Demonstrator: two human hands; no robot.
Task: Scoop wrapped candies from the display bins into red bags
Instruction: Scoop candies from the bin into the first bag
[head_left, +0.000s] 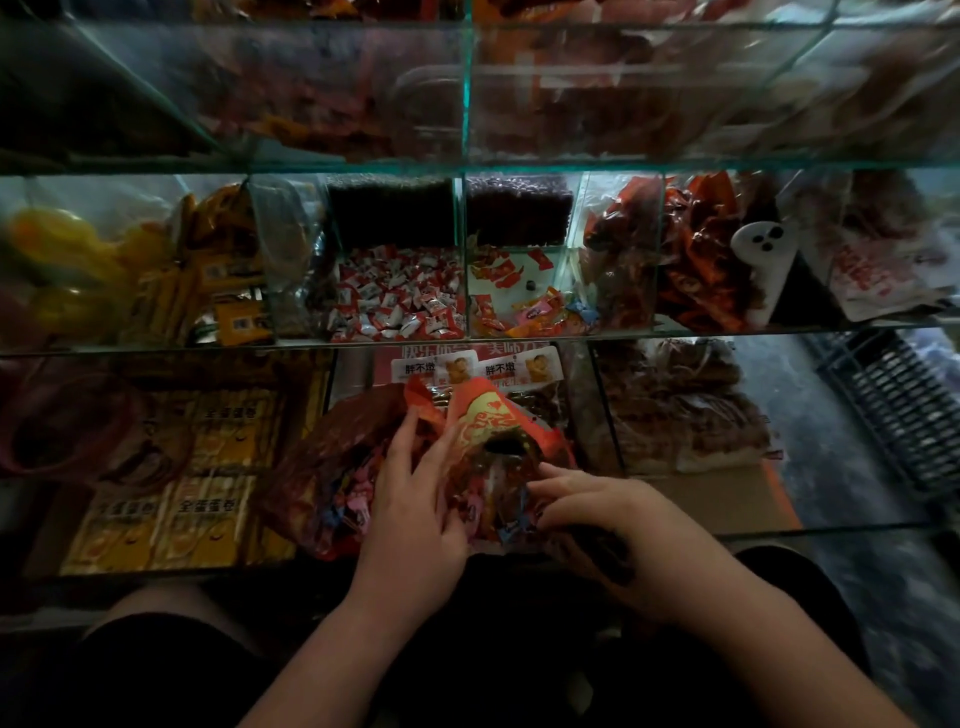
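Item, far left: flat yellow packs (208, 467) under the glass, not wanted. Item, centre-left: the red bag (332, 467), slumped on the glass shelf (831, 525) in front of me, blue and pink wrappers showing through its skin, so I judge it already well loaded. Item, bin behind it: red-and-white wrapped candies (397, 296), heaped. Item: my left grip (415, 499), fingers spread and straight, pressing on the bag with the forefinger up at its torn-looking top edge, clamped on nothing. Item, next bin: mixed wrapped candies (519, 306), thin on the floor of the bin. Item: my right grip (587, 512), fingers curled in and pinching the bag's near edge. Item, further right: red foil packets (696, 260) and a white tool (763, 244) with three dark holes (perhaps the scoop, I cannot be sure). To do this step well, I should draw the mouth wide, keep it upward, and support the load from below.
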